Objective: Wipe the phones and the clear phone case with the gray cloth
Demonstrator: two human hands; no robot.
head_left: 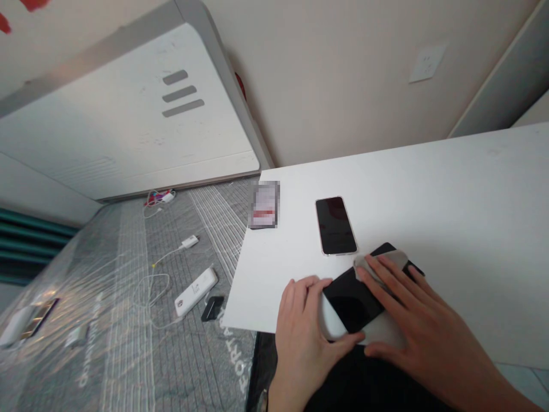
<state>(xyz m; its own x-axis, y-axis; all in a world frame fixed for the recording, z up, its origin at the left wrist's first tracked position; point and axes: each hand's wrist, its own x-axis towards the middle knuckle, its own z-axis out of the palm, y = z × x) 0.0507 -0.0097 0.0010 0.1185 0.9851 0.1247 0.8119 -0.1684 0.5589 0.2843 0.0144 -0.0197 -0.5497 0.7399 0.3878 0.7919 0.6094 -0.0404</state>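
Left hand (302, 343) curled round the near left edge of a black phone (354, 300), fingers (300, 297) bent against its side and bracing it. Right hand (422, 326) over the phone's far end, fingers (388, 286) spread and pressing a grey cloth (386, 258) down on the glass. Pale pad (386, 332) showing beneath, its exact kind hard to tell. Even pressure from both hands the steadiest hold, with the cloth kept flat. Second phone (335, 226) just beyond the cloth, close to any far-left movement. Near edge of the worktop (450, 200) right by the wrists; left edge dropping to a plastic-wrapped mattress (128, 355). Worktop running on well to the right.
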